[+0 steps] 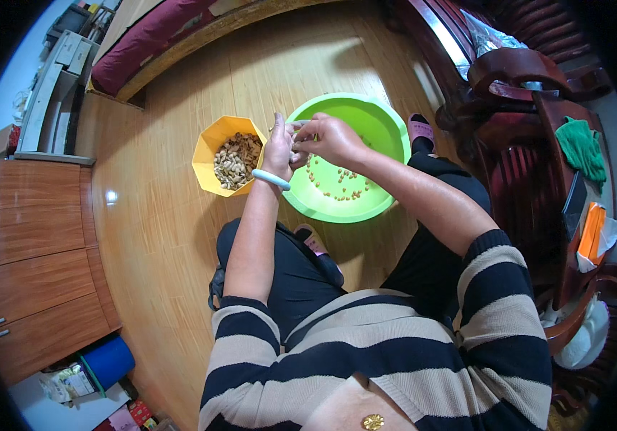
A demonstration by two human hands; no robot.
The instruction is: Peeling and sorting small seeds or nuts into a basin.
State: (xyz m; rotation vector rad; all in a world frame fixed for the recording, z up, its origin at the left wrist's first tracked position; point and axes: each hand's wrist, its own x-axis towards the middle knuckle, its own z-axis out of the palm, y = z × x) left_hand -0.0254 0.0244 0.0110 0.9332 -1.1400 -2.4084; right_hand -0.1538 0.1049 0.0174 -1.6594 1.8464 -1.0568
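My left hand (281, 145), with a pale bangle (271, 180) on its wrist, is between the yellow container and the green basin, palm turned toward my right hand. My right hand (327, 139) reaches over the basin, its fingertips meeting the left fingers. Something small, perhaps a peanut, seems to be between them; the fingers hide most of it. The yellow octagonal container (208, 141) holds peanuts in their shells (228, 166) and broken shells (247, 144). Inside the green plastic basin (378, 121), shelled peanuts (347, 174) lie scattered over the bottom.
My slippered feet (313, 242) (420, 129) flank the basin on the wooden floor (163, 215). Dark carved wooden furniture (508, 124) stands at the right, bearing a green cloth (581, 150) and an orange packet (592, 231). Wooden cabinets (33, 226) line the left side.
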